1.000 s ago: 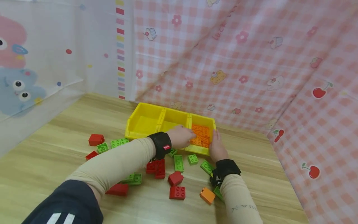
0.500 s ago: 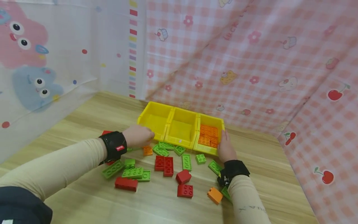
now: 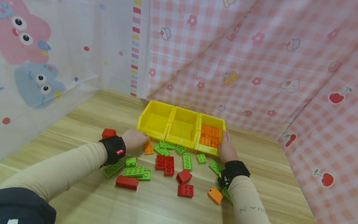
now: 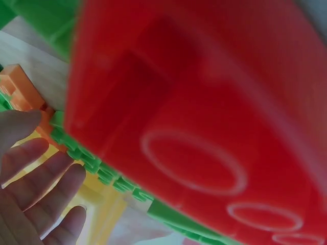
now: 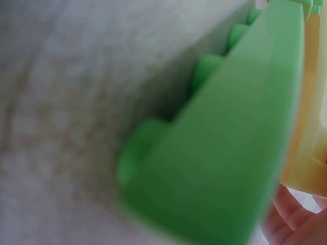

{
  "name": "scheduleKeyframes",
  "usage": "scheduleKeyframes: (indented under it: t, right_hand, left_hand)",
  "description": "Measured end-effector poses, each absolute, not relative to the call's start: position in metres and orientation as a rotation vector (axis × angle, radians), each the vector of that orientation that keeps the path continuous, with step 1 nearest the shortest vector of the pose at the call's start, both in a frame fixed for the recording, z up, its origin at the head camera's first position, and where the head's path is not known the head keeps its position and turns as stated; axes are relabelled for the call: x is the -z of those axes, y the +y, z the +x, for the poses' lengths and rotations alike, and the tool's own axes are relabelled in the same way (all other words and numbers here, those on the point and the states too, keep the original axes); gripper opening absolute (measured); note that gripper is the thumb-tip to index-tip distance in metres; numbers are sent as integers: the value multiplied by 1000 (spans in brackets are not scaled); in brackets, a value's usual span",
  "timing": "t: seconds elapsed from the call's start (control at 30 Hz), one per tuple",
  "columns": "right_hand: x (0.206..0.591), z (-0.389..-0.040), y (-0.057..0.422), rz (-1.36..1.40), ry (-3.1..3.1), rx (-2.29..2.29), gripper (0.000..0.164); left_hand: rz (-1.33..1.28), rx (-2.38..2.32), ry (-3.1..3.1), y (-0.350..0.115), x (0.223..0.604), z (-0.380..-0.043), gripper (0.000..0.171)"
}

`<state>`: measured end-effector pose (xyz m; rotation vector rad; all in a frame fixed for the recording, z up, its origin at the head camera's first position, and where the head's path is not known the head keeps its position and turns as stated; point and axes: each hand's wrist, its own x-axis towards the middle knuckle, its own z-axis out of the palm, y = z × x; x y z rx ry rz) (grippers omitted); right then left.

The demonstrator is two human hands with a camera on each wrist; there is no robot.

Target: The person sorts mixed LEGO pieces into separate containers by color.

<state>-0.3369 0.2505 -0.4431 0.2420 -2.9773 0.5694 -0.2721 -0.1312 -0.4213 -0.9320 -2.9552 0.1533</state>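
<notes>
My left hand [image 3: 134,139] reaches to the front left of the yellow three-part bin [image 3: 182,129], beside orange toy bricks [image 3: 149,150] on the table. In the left wrist view its fingers [image 4: 53,186] are loosely extended, and the thumb lies close to an orange brick [image 4: 23,87]. No grip on the brick shows. At the bin's right end my right hand [image 3: 227,150] rests against the outer wall with straight fingers. Orange bricks [image 3: 209,136] fill the floor of the right compartment; the left and middle compartments hold none.
Green bricks [image 3: 187,162] and red bricks [image 3: 165,164] lie scattered before the bin. A lone orange brick [image 3: 215,196] sits near my right forearm. A red brick [image 3: 108,133] is behind my left wrist. Patterned cloth walls [image 3: 237,62] enclose the table's back and sides.
My left hand has moved left, away from the right compartment, to the orange bricks at the bin's front left. My right hand stays at the bin's right wall. The head view has shifted slightly.
</notes>
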Motion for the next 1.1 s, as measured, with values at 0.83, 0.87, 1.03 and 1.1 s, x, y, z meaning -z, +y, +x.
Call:
scheduleKeyframes:
  t: [0.83,0.87,1.03,1.1]
  right_hand:
    - [430,-341,257,324,-3120,-685,61]
    - [428,-341,258,339,-3128,-702,61]
    - [424,-341,263,388,-3120,-726,59]
    - [422,-340,264,413,-3096,-728,58]
  left_hand:
    - [-1229,-42,-2673,9,364,-286,28]
    - [-1239,-51,-2655,22,363,-289,28]
    - [-1218,-143,-2620,70,363,-309,28]
    - [-1190,-177,-2633,83,367,-316,29]
